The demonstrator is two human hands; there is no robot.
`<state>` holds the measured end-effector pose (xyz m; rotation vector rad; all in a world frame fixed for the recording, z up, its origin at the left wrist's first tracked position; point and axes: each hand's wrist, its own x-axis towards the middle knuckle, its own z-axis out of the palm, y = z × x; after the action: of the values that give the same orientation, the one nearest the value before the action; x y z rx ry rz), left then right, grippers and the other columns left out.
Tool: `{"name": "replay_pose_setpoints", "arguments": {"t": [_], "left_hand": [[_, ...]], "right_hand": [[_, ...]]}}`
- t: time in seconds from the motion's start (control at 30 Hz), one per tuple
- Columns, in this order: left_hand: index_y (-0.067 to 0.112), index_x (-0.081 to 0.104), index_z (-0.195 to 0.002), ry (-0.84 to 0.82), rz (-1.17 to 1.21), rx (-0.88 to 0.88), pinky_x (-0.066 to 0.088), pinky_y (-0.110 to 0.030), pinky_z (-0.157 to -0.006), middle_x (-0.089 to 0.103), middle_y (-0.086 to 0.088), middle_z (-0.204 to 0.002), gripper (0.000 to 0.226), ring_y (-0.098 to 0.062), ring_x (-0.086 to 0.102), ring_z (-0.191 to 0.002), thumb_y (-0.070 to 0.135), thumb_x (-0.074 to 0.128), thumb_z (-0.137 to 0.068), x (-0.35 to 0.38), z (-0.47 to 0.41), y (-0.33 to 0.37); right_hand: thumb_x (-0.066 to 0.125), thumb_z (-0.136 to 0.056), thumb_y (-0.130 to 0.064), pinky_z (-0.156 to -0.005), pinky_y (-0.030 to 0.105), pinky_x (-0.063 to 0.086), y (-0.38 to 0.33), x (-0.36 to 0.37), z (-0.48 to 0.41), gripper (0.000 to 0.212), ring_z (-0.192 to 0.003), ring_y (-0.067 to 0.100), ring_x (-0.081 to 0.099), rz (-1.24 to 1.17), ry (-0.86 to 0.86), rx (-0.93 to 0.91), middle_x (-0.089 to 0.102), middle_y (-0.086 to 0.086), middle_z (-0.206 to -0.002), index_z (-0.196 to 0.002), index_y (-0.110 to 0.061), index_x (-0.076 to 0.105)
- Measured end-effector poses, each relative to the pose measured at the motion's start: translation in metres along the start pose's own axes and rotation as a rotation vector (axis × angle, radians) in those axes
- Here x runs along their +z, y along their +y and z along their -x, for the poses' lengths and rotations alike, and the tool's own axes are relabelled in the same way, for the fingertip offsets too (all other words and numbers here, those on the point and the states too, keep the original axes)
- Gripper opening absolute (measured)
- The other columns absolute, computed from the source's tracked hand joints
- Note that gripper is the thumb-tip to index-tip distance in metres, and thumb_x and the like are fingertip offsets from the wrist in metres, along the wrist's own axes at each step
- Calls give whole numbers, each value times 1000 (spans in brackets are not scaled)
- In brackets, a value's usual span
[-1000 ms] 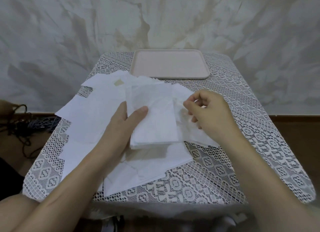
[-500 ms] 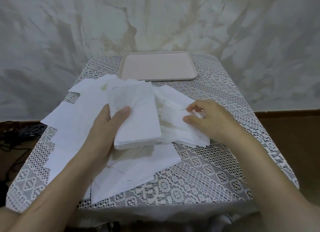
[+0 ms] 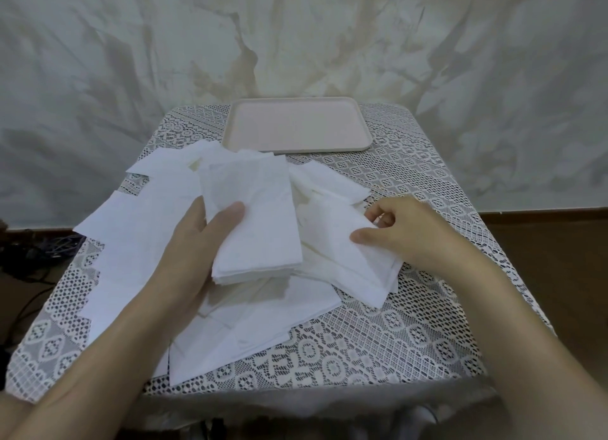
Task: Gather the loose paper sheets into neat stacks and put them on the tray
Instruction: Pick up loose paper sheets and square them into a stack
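Note:
My left hand (image 3: 194, 242) grips a gathered stack of white paper sheets (image 3: 260, 222), thumb on top, lifted a little above the table. To its right, my right hand (image 3: 404, 232) pinches the edge of a loose white sheet (image 3: 335, 239) lying on the table. More loose sheets (image 3: 138, 229) are spread over the left and middle of the table, some under the held stack. At the far edge sits a pale pink tray (image 3: 296, 124) with nothing on it.
A small table with a white lace cloth (image 3: 411, 334) carries everything. Behind it hangs a crumpled pale sheet backdrop (image 3: 460, 61). Dark cables (image 3: 19, 258) lie on the floor to the left. The table drops off close on each side.
My right hand came down from above the papers and took hold of a loose sheet on the right. The left hand kept its stack. The camera shifted slightly.

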<state>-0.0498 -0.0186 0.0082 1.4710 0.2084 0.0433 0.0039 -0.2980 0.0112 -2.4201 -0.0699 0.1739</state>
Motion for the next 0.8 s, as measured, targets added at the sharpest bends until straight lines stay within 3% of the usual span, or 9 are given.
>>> {"name": "replay_pose_setpoints", "arguments": {"t": [0.13, 0.2, 0.27, 0.5, 0.7, 0.8], "left_hand": [[23, 62, -137, 0, 1, -5, 56, -48, -100, 78, 0, -123, 35, -24, 74, -115, 33, 61, -103, -1, 1, -1], [23, 62, -137, -7, 4, -3, 57, -46, -98, 77, -1, -123, 35, -25, 73, -115, 33, 60, -103, -1, 1, -1], [23, 62, -137, -12, 0, -2, 57, -45, -96, 77, -1, -123, 35, -25, 74, -115, 33, 60, -104, -2, 1, -1], [27, 63, -133, -4, 16, -12, 57, -42, -90, 78, 2, -119, 33, -23, 75, -111, 35, 61, -101, -2, 0, 0], [28, 63, -134, 4, 9, 0, 56, -50, -102, 78, 2, -122, 39, -23, 73, -115, 40, 68, -97, -2, 2, 1], [30, 64, -132, 20, 8, 21, 57, -44, -95, 78, 5, -120, 33, -19, 75, -111, 35, 65, -100, -2, 3, 2]], "right_hand": [[83, -81, -38, -58, 29, 34, 2, 4, 2, 18, -61, 6, 52, -89, -13, -66, 57, -13, -70, -81, -30, 66], [81, -83, -35, -60, 26, 38, 1, 3, 4, 18, -64, -4, 56, -137, 9, -104, 64, -20, -75, -78, -38, 64], [80, -84, -33, -60, 26, 38, -1, 0, 5, 16, -64, -6, 55, -174, 59, -145, 62, -30, -75, -80, -32, 65], [80, -84, -30, -60, 27, 37, -6, 0, 6, 16, -63, -1, 50, -242, 132, -267, 60, -23, -72, -81, -25, 65], [78, -88, -29, -58, 17, 39, -8, 0, 3, 15, -65, 2, 53, -360, 251, -287, 62, -21, -73, -81, -30, 65], [78, -89, -28, -62, 23, 44, -8, 0, 1, 14, -72, 11, 61, -439, 256, -273, 67, -17, -78, -82, -32, 67]]}}
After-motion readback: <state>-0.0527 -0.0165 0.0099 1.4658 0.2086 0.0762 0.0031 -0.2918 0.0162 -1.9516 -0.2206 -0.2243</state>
